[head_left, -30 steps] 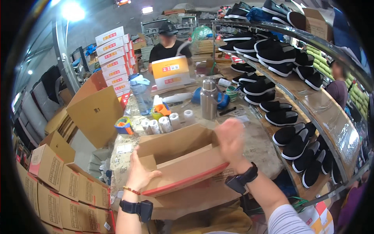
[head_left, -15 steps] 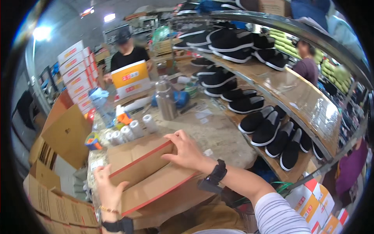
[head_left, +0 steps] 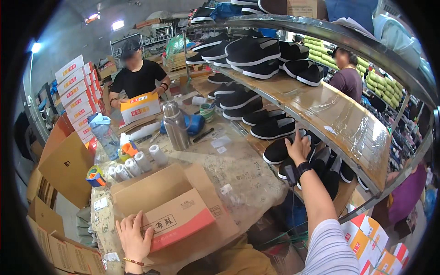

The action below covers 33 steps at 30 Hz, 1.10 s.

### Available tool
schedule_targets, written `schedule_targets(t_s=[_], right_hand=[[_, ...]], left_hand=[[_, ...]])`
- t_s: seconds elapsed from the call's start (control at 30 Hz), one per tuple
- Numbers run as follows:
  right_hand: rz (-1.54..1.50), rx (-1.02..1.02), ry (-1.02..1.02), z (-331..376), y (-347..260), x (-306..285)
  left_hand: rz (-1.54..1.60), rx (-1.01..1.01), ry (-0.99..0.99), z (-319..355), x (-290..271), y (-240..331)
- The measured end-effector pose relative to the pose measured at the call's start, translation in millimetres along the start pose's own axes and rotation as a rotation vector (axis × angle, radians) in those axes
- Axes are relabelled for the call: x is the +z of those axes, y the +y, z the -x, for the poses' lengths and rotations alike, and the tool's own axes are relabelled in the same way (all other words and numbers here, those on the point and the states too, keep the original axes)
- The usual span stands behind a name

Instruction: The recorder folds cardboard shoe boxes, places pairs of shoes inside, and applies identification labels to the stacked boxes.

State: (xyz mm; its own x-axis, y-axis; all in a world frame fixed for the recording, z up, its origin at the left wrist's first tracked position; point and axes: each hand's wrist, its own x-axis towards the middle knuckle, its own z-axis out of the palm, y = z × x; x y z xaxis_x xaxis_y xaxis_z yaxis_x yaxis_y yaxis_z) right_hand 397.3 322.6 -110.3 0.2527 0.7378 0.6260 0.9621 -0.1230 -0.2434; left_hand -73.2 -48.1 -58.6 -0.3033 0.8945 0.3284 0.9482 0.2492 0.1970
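An open brown cardboard shoebox (head_left: 183, 217) with a red lower band stands on the table in front of me, its lid part folded back on the far side. My left hand (head_left: 134, 236) rests at the box's near left corner, fingers spread. My right hand (head_left: 300, 147) reaches to the lower shelf, fingers apart among black slip-on shoes with white soles. Closest to its thumb is one black shoe (head_left: 276, 150); the hand partly covers the shoes behind it. Whether the fingers touch a shoe is hard to make out.
White rolls (head_left: 158, 155), a tape dispenser (head_left: 95, 175), a water bottle (head_left: 103, 135) and a steel flask (head_left: 175, 126) stand beyond the box. A metal-framed shelf (head_left: 316, 107) rises on the right. Across the table, a person (head_left: 140, 78) holds an orange-white box (head_left: 140, 110).
My right hand has left the box and moved right to the shoes on the shelf. The box has turned, showing its printed side; my left hand stays at its left end.
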Motion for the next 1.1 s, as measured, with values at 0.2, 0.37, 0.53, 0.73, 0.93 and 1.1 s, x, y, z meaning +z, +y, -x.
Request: schedule_targets(t_s=[0.2,0.37,0.53,0.73,0.93,1.1], right_hand=[[-0.455,0.054,-0.081,5.3,-1.5,8.1],[-2.016,0.490,-0.542,61.9,-49.6,-62.8],[-2.463,0.761,-0.872,124.9,-88.0,-119.8],[-2.593,0.820,-1.134,180.4,-142.7,-155.7],[-2.483,0.902,-1.156,202.0,-176.6,-172.6],[-2.929,0.477,-1.646,216.0,-180.7,-132.9]], left_hand=[[0.017,0.072,0.135,-4.3,-4.0,8.3],[0.025,-0.002,0.403,4.5,-6.9,34.1],[-0.083,0.132,0.433,19.6,37.8,44.8],[1.225,0.083,-0.210,20.7,27.4,120.4],[0.716,0.160,0.487,-14.3,-26.0,80.9],[0.160,0.325,0.128,-9.7,24.1,25.8]])
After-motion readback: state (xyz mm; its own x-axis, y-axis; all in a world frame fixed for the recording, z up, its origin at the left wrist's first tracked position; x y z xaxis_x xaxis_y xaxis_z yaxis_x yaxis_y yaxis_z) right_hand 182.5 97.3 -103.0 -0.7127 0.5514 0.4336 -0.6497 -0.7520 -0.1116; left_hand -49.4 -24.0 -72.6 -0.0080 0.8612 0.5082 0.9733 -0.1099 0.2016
